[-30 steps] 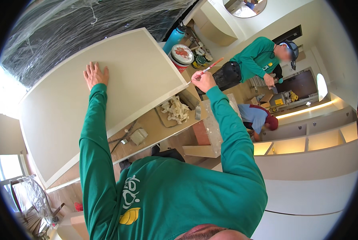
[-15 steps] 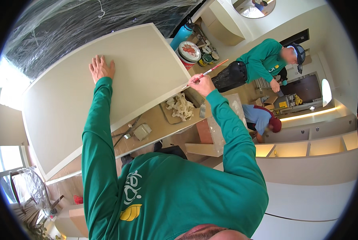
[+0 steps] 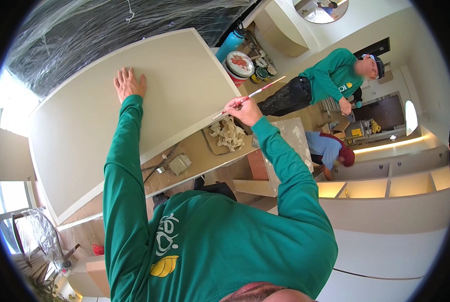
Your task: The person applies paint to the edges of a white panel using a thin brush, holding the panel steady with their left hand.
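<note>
Left hand (image 3: 129, 86) spread on the panel (image 3: 182, 90), my right hand (image 3: 246, 111) pinches a brush (image 3: 259, 91) by its edge; wobbling could smear.

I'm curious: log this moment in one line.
Left hand: on panel | Right hand: holds brush, tip at panel edge | Bucket: beside panel

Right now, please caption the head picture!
Left hand on flat beige panel; right hand holding slim red-and-white tool.
</note>
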`<state>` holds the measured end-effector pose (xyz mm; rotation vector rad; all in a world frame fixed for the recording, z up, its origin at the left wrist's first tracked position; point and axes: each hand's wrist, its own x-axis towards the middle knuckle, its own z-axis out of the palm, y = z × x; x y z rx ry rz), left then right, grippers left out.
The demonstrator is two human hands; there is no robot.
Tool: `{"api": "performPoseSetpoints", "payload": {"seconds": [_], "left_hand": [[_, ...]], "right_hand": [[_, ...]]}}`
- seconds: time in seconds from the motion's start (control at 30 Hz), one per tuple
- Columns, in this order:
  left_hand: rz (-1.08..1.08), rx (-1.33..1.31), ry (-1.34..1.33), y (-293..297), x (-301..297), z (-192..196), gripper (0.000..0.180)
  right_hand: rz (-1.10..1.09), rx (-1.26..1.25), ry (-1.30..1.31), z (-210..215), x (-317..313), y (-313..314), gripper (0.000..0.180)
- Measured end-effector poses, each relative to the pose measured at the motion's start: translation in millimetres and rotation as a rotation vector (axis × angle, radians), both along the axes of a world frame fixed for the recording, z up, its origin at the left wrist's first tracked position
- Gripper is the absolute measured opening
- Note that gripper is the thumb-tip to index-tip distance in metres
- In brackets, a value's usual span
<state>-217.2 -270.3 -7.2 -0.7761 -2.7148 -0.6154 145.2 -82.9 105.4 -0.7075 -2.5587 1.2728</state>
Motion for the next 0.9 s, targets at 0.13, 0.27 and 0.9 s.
{"api": "performPoseSetpoints", "payload": {"seconds": [0.13,0.27,0.9], "left_hand": [[0.006,-0.007,-0.023,0.1,2.4,4.5,0.062],[0.025,-0.019,-0.011,0.0,-1.6,-2.3,0.061],[0.015,-0.017,-0.029,-0.4,1.0,4.3,0.064]], "right_hand": [[-0.024,-0.027,-0.034,-2.6,4.8,13.1,0.014],[-0.079,0.188,-0.064,6.8,8.0,25.6,0.015],[-0.175,0.238,-0.123,4.9,29.7,88.4,0.013]]}}
